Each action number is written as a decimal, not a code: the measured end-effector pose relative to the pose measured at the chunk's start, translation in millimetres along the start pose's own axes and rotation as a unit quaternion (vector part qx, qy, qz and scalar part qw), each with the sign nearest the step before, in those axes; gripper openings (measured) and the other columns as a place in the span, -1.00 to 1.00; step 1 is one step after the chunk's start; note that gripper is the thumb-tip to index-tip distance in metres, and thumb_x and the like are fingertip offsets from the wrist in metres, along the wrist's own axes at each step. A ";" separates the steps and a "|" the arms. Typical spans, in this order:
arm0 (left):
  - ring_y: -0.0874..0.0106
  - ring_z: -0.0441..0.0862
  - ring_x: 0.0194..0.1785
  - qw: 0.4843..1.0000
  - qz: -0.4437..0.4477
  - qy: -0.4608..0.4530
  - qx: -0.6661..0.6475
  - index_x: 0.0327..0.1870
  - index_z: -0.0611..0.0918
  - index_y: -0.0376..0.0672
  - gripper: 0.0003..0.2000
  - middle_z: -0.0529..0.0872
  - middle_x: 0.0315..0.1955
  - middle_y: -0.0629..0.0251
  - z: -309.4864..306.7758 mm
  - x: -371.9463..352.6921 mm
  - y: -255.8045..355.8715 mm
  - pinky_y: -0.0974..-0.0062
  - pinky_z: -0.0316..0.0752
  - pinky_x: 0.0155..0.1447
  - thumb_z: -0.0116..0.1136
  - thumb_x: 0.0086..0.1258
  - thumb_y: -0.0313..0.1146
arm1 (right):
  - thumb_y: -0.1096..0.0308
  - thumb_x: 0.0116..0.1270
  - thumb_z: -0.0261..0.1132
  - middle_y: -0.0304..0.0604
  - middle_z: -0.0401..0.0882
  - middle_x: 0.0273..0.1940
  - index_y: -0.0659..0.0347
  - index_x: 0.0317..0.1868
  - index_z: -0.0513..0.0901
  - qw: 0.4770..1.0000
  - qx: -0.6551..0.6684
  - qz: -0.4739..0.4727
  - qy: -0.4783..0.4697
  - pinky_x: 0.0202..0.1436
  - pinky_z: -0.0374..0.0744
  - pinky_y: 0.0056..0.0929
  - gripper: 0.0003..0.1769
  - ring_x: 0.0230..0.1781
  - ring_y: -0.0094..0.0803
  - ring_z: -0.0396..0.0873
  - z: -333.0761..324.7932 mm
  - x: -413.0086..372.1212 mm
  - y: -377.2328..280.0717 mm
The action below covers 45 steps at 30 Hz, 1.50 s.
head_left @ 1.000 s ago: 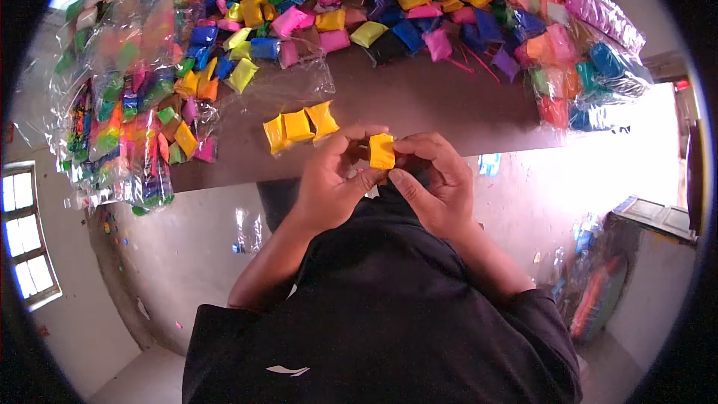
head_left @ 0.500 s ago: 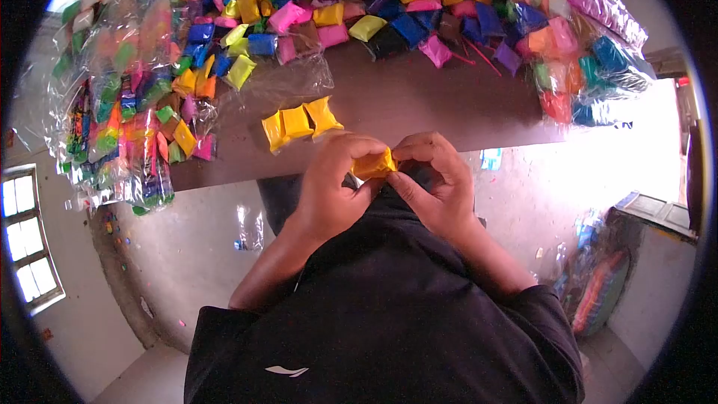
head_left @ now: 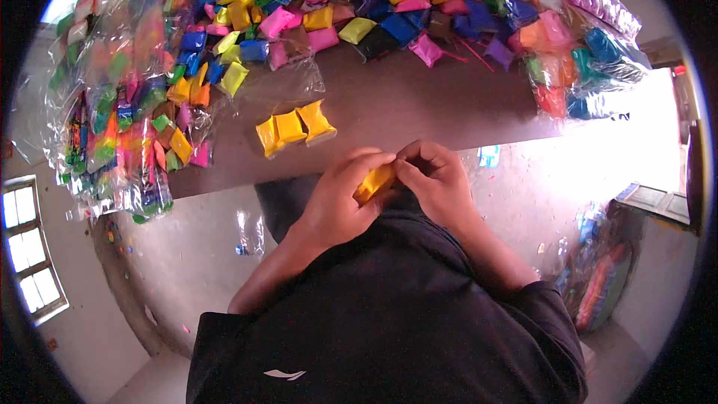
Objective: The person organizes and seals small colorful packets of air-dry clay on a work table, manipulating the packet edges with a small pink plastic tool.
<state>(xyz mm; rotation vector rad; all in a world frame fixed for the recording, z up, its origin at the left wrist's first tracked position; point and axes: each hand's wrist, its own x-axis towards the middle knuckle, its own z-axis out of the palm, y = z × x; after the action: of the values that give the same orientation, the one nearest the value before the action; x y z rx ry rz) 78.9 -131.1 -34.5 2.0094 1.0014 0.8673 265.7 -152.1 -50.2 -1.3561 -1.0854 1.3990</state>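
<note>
- We hold a small yellow packet in front of our body, near the front edge of the brown table.
- Our left hand is closed on that packet, its fingers curled over the far side and its thumb below, so part of the yellow surface is hidden from us.
- Our right hand has thumb and forefinger pinched together on the packet's upper right end, right beside the left fingertips; its other fingers are bent, and we cannot tell how much of the wrapping lies in the pinch.
- To the left of our hands, on the table, we see three yellow packets lying side by side in a slightly slanting row, near the front edge.
- Behind that row we have a sheet of clear film, lying crumpled against the pile.
- Across the far part of the table spreads our heap of coloured packets, in blue, pink, yellow, orange, purple and black, with thin pink sticks at its near edge.
- At the left end we see clear bags full of coloured pieces, and at the right end more wrapped packs.
- Below the hands we see a black shirt with a white mark.
</note>
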 end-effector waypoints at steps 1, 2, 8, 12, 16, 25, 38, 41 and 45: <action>0.03 0.67 -0.01 1.000 0.002 -0.001 -0.002 0.14 0.62 -0.22 -0.56 0.66 -0.03 0.13 3.8 -3.1 -2.9 0.31 0.57 0.10 0.37 0.21 -0.65 | 0.42 0.34 0.41 -0.21 0.66 -0.35 0.35 -0.24 0.67 1.000 -0.001 0.000 0.002 -0.17 0.58 -0.52 -0.85 -0.26 -0.59 0.60 -0.7 0.4 3.5; 0.08 0.69 0.00 0.999 -0.028 -0.004 -0.015 0.15 0.61 -0.25 -0.59 0.70 -0.02 0.12 8.8 -6.6 -8.6 0.34 0.58 0.12 0.37 0.26 -0.61 | 0.41 0.33 0.41 -0.17 0.68 -0.34 0.33 -0.25 0.68 0.999 -0.039 -0.023 0.001 -0.17 0.59 -0.49 -0.86 -0.27 -0.54 0.63 -1.4 1.4 7.5; 0.37 0.75 -0.02 0.934 -0.246 0.014 -0.260 0.17 0.61 -0.33 -0.66 0.78 -0.06 0.12 27.5 -18.3 -34.6 0.48 0.65 0.10 0.35 0.43 -0.46 | 0.38 0.35 0.40 -0.10 0.76 -0.27 0.24 -0.13 0.77 0.913 -0.285 -0.164 0.240 -0.16 0.63 -0.43 -0.86 -0.25 -0.45 0.71 -66.6 69.7 15.4; 0.49 0.74 -0.18 0.893 -0.284 0.023 -0.347 0.14 0.64 -0.34 -0.71 0.77 -0.17 0.18 24.6 -24.8 -40.4 0.54 0.70 -0.18 0.25 0.54 -0.34 | 0.37 0.35 0.39 -0.05 0.78 -0.22 0.18 -0.07 0.78 0.878 -0.375 -0.125 0.269 -0.05 0.63 -0.40 -0.82 -0.22 -0.33 0.73 -100.5 100.7 15.9; 0.54 0.73 -0.34 0.869 -0.325 0.027 -0.371 -0.04 0.68 -0.28 -0.74 0.76 -0.27 0.23 20.7 -30.6 -33.8 0.65 0.58 -0.40 0.20 0.58 -0.23 | 0.27 0.33 0.39 0.15 0.70 0.04 0.18 0.06 0.73 0.853 -0.421 -0.202 0.236 0.23 0.55 -0.14 -0.67 0.10 0.11 0.64 -103.6 124.0 24.7; 0.64 0.54 -0.53 0.851 -0.342 0.077 -0.390 -0.10 0.67 -0.19 -0.72 0.72 -0.34 0.32 25.6 -41.8 -33.6 0.69 0.41 -0.50 0.16 0.59 -0.12 | 0.32 0.25 0.45 0.10 0.70 -0.21 0.30 -0.19 0.71 0.849 -0.478 -0.139 0.176 -0.04 0.61 -0.13 -0.77 -0.16 0.03 0.68 -109.1 156.8 17.5; 0.52 0.53 -0.51 0.736 -0.313 0.128 -0.586 -0.01 0.63 -0.17 -0.62 0.59 -0.42 0.34 15.9 -40.1 -28.7 0.56 0.39 -0.43 -0.06 0.68 -0.01 | 0.41 0.27 0.27 0.16 0.74 -0.20 0.32 -0.03 0.69 0.837 -0.505 -0.046 0.206 0.01 0.63 -0.06 -0.71 -0.11 0.08 0.72 -110.1 74.7 1.9; 0.47 0.55 -0.49 0.724 -0.277 0.113 -0.622 0.01 0.58 -0.16 -0.64 0.59 -0.36 0.31 14.2 -37.7 -22.3 0.50 0.43 -0.42 -0.12 0.71 -0.05 | 0.46 0.27 0.29 0.10 0.70 -0.16 0.30 0.03 0.66 0.857 -0.479 -0.080 0.175 -0.01 0.61 -0.12 -0.69 -0.11 0.02 0.68 -109.3 50.5 10.7; 0.47 0.57 -0.48 0.728 -0.270 0.102 -0.622 0.01 0.56 -0.15 -0.66 0.59 -0.31 0.30 7.0 -29.6 -3.5 0.48 0.45 -0.41 -0.17 0.72 -0.07 | 0.55 0.27 0.27 0.06 0.57 -0.20 0.32 -0.12 0.60 0.944 -0.304 -0.088 0.097 -0.08 0.56 -0.27 -0.83 -0.20 -0.11 0.61 -63.7 12.4 13.1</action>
<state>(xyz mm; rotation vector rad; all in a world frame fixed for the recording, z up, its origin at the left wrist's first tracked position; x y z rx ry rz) 69.3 -156.8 -48.3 0.4386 0.6877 1.0077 328.9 -142.4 -67.2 -1.7298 -1.5336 0.7984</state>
